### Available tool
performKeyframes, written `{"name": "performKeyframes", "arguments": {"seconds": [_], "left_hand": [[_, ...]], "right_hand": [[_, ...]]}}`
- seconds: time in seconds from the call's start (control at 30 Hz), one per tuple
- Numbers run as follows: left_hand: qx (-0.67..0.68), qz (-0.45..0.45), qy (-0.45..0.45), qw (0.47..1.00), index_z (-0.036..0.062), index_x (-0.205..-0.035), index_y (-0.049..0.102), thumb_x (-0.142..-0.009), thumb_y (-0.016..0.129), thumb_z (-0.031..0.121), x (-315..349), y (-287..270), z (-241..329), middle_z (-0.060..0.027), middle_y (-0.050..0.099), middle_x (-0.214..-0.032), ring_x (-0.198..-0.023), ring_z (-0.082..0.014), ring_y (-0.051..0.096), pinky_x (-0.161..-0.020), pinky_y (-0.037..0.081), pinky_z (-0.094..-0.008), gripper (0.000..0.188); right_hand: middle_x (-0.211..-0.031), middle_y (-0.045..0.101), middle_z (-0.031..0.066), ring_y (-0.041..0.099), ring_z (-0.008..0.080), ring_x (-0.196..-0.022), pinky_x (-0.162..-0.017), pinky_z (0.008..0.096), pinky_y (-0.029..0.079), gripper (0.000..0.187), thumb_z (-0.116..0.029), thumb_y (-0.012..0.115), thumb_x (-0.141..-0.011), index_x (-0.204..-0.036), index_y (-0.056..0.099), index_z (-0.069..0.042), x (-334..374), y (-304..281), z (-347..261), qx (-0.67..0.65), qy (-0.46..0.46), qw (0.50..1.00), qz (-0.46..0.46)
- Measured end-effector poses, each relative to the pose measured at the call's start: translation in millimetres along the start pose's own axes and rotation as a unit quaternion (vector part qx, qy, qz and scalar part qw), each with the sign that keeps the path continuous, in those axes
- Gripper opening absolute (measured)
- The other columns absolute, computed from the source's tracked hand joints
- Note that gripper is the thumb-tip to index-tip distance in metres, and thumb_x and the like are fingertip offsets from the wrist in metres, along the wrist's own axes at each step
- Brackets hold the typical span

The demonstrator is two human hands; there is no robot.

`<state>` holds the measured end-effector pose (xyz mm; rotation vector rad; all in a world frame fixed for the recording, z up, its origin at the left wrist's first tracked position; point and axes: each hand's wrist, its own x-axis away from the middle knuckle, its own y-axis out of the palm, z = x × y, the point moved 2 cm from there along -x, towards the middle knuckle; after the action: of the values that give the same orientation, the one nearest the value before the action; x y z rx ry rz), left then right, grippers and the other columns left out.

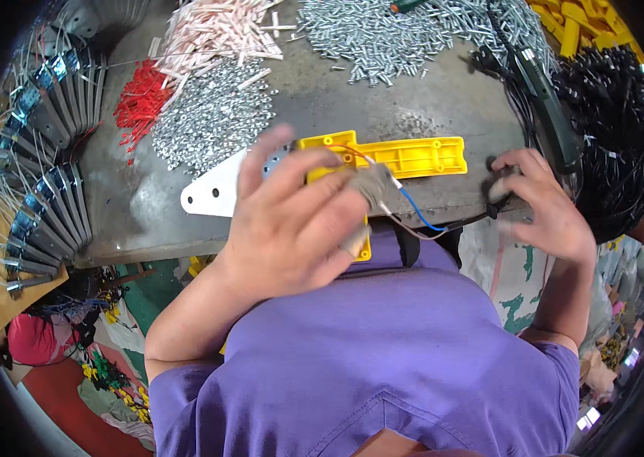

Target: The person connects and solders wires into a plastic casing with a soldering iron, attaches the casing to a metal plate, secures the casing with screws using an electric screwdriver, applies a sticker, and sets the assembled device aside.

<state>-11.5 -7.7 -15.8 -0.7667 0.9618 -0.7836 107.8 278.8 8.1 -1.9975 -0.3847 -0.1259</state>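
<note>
White plate [227, 188] juts out left of the left hand [299, 217], whose bent fingers cover part of the yellow casing [425, 158] — tips blurred, cannot tell if clamped. Casing runs on rightward from that grip; beyond, black cable [474, 220], then right hand [544, 199] — fingers parted beside it.

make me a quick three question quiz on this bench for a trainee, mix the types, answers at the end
1. What colour is the pile directly left of the silver pile nearest the white plate?
2. True or false: the dark green tool lies nearer the right hand than the left hand.
3. Fill the gap: the blue wire leads into a ____ cord.

Key: 1. red; 2. true; 3. black
</note>
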Motion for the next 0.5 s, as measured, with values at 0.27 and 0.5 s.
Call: {"name": "performKeyframes", "arguments": {"seconds": [0.27,0.5], "left_hand": [[0.108,0.055,-0.083,0.989,0.0049,-0.095,0.062,-0.072,0.069,0.009,-1.1,1.4,6.7,-0.0072,0.065,-0.09,-0.09,-0.0274,0.06,-0.089,0.043,-0.0474,0.024],[0.197,0.168,-0.195,0.946,-0.0003,-0.121,0.047,-0.081,0.063,-0.003,-0.5,4.1,1.3,-0.0122,0.059,-0.098,-0.087,-0.0257,0.059,-0.093,0.042,-0.0427,0.044]], "right_hand": [[-0.088,0.064,0.0118,0.063,0.0256,-0.083,-0.076,0.0316,0.048,0.019,-0.002,0.069,-0.076,-0.092,0.06,0.0,-25.2,19.7,-6.5,-0.231,0.011,0.935,0.269],[-0.088,0.063,0.014,0.063,0.0276,-0.079,-0.07,0.0319,0.049,0.02,-0.001,0.066,-0.078,-0.096,0.059,0.003,-43.1,29.1,0.9,-0.203,-0.077,0.944,0.247]]}}
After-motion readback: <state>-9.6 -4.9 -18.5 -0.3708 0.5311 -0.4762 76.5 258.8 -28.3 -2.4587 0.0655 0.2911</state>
